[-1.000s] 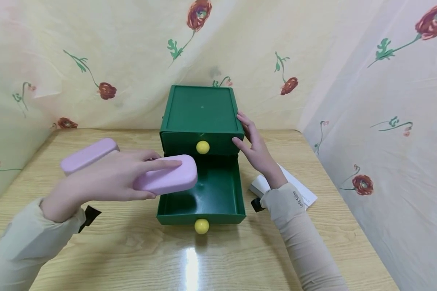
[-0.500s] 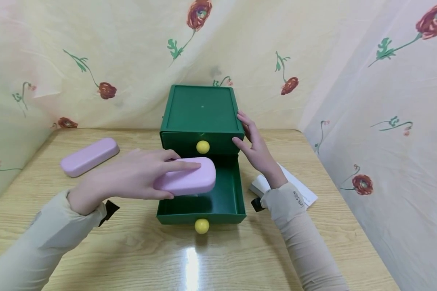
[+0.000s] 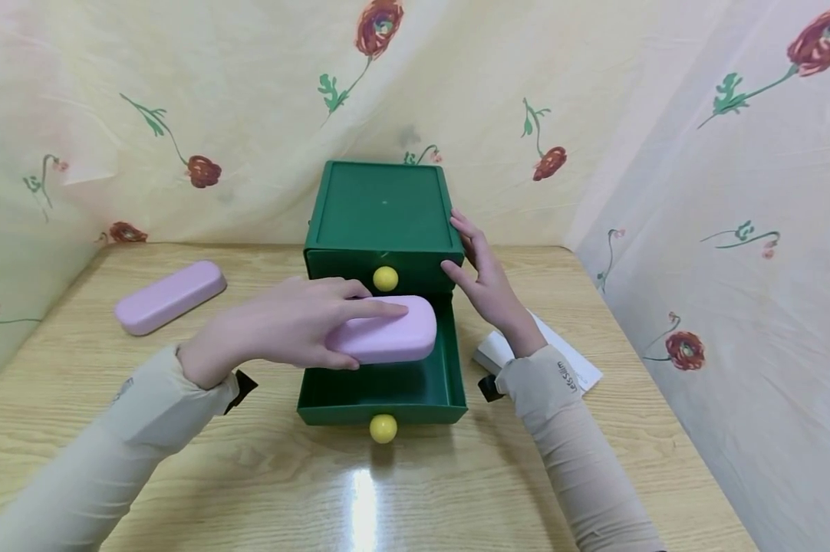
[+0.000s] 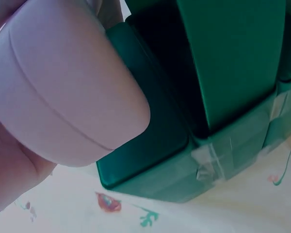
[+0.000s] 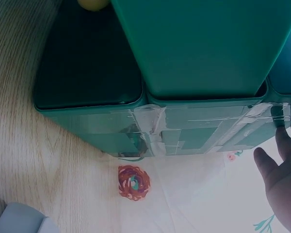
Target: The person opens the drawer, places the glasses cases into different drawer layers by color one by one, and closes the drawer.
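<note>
Pink, the held case I watch spans left to right over the drawer, the left hand pinching its left end, the right hand spread-fingered against the cabinet

And the pink case looks smooth and matt, the drawer unit sleek green plastic with shiny tape! Glossy yellow knobs, wood-grain table gleaming, backdrop creased cloth.

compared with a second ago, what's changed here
The left hand has carried the pink case rightward, farther across the open drawer, gripping it throughout; nothing was let go. The right hand stays against the green cabinet, and the other pink case hasn't moved.
</note>
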Demonstrator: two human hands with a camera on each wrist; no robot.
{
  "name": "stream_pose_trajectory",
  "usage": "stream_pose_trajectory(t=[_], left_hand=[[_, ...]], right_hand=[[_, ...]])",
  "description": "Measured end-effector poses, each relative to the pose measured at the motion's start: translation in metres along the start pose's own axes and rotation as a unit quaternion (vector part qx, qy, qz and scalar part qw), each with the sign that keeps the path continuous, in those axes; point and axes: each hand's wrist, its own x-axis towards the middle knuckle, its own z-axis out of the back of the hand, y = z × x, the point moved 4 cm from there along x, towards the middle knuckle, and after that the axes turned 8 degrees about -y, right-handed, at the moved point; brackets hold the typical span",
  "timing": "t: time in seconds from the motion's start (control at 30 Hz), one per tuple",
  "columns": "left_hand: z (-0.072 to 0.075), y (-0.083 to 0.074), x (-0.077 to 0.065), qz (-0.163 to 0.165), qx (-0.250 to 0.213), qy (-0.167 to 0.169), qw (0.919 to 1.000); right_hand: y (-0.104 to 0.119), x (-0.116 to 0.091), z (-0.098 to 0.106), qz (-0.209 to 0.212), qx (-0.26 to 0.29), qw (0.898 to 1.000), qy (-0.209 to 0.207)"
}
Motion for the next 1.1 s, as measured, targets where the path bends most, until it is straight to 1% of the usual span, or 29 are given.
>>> stream_pose_trajectory(t=[0.13,0.3,0.57,0.7,0.97,1.1], left_hand=[[-0.005,-0.001,0.006,-0.004,0.004,0.008,1.0],[-0.012,0.001,0.012,0.007,-0.002,0.019,0.9998],[-0.024,0.004,0.017,0.009,-0.013,0.014,0.9998],[-0.031,0.007,0.019,0.019,-0.009,0.026,0.9994],[-0.048,0.007,0.027,0.027,-0.003,0.06,0.9978],[-0.054,0.009,0.03,0.032,0.003,0.063,0.9975]], right_hand=[[-0.001,0.0,0.0,0.0,0.001,1.0,-0.001],[-0.002,-0.001,0.0,-0.001,0.0,1.0,-0.002],[0.0,-0.001,-0.002,0.006,0.002,1.0,-0.001],[0.001,0.0,-0.003,0.007,0.004,1.0,0.001],[0.002,0.0,-0.001,0.006,0.002,1.0,-0.004],[0.002,0.0,-0.002,0.008,0.001,1.0,-0.003]])
